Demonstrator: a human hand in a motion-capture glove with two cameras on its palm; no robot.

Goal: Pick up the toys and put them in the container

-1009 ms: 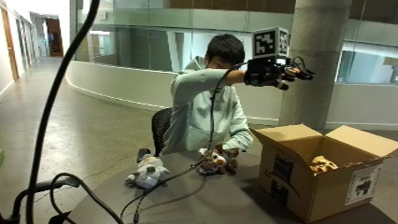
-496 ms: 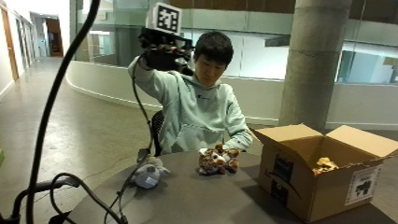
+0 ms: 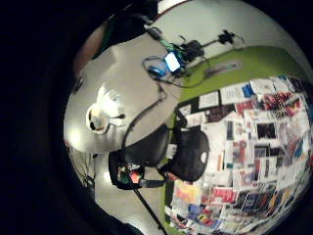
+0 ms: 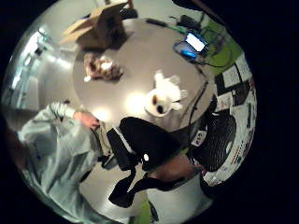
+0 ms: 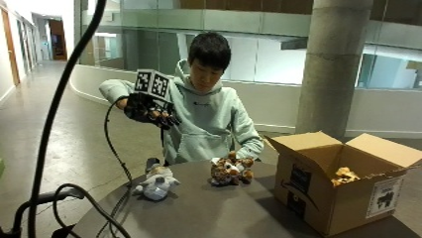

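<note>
Two plush toys [image 5: 157,182] [image 5: 230,169] on table [image 5: 217,218], box [image 5: 342,191] beside; gloved hands [image 5: 150,113] slack, empty above.

Two plush toys sit on the one round table [image 5: 217,213]: one white-grey toy [image 5: 155,182] directly below the raised gloved right hand [image 5: 150,110], and one spotted brown toy [image 5: 231,170] farther off toward the person's bare hand. One open cardboard box [image 5: 342,188] stands farthest away, one tan toy [image 5: 343,175] inside.

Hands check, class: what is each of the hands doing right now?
Gloved right hand: raised above the table, fingers relaxed, holding nothing.
Bare left hand: resting at the table edge; fingers cannot be told.
</note>
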